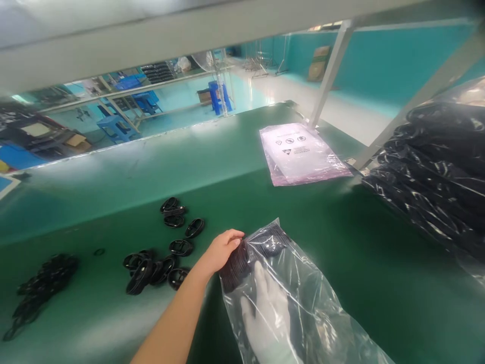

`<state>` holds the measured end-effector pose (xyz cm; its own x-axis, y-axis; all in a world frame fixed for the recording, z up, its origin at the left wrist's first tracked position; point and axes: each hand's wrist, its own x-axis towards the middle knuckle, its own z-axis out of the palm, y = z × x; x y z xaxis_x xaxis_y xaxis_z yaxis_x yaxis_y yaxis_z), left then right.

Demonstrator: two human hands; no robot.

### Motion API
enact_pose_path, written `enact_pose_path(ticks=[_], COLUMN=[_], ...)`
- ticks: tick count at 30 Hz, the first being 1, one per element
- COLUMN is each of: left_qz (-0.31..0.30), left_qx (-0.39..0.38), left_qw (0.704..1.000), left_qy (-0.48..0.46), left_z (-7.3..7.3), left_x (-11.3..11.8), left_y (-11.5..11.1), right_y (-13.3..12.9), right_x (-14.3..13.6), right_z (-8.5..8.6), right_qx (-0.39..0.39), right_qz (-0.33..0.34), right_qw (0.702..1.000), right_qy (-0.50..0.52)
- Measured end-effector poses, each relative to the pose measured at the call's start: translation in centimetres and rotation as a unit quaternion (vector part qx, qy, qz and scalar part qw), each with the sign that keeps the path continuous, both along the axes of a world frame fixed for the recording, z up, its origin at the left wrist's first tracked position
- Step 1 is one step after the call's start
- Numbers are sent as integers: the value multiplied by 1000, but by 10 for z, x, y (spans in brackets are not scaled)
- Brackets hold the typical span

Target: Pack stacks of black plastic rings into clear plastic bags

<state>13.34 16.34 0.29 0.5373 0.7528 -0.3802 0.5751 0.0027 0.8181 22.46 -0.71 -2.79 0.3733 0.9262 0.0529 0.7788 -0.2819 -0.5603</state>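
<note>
A clear plastic bag [303, 293] lies on the green table with rows of black coiled items [237, 265] packed at its far end. My left hand [223, 250], bare, rests on the bag's far left corner, its fingers bent over the outside of the plastic beside the black items. Inside the bag is my right hand [269, 313] in a white glove, palm down, its fingers spread and pointing toward the packed items. It holds nothing that shows. Loose black coils [151, 270] lie to the left of my left forearm.
A pink-tinted bag with printed symbols [299, 151] lies at the back right. Filled bags of black items [435, 177] are stacked at the right edge. A dark pile [45, 285] sits far left. A metal post [331, 73] and an overhead shelf [151, 43] frame the table.
</note>
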Motion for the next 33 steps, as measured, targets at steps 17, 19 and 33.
enact_pose_path(ticks=[17,19,33], left_qz=[-32,-43,-25], left_qx=[55,29,-75], left_qw=[996,998,997], left_qy=[58,39,21], left_z=[-9,-10,-8], left_x=[30,27,27], left_y=[-3,-1,11], right_y=[1,3,15], right_x=[11,8,-2], right_z=[-3,-5,0], right_qx=[-6,-9,-99], right_qz=[-11,-18,4], right_qw=[1000,999,995], right_qy=[12,25,-15])
